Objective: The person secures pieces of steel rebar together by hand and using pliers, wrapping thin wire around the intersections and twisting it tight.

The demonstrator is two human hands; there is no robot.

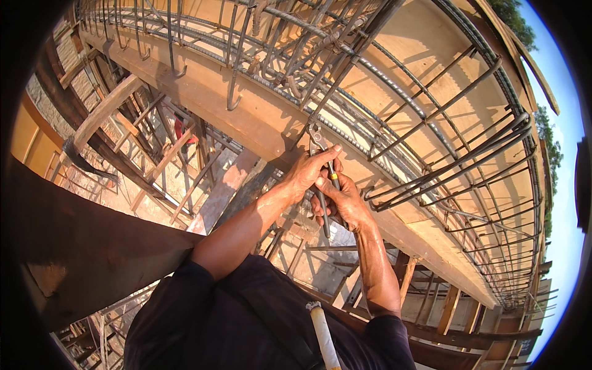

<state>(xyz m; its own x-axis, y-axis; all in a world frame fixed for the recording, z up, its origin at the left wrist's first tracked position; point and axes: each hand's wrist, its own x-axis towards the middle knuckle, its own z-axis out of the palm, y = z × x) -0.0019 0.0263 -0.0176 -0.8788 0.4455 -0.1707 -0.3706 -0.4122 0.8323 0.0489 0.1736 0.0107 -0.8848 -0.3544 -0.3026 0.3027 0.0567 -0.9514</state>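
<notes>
Between my two hands is a pair of pliers [317, 140], with a metal head and dark handles, one showing a yellow band. Its head points away from me, toward the rebar. My left hand [306, 171] is closed on the tool just below the head, thumb laid across it. Lower down, my right hand [346, 200] is wrapped around the handles, and one handle end sticks out below the fingers. Just beyond the pliers' head runs the lower edge of the rebar cage [425, 123]; whether the jaws touch a bar or wire I cannot tell.
A long timber formwork board [203, 98] crosses in front of me under the cage. Hooked bar ends [231, 105] hang over it. Wooden props [108, 114] and scaffolding stand below on the left. A dark beam [98, 240] lies at my left. A cigarette [322, 333] juts up at the lower edge.
</notes>
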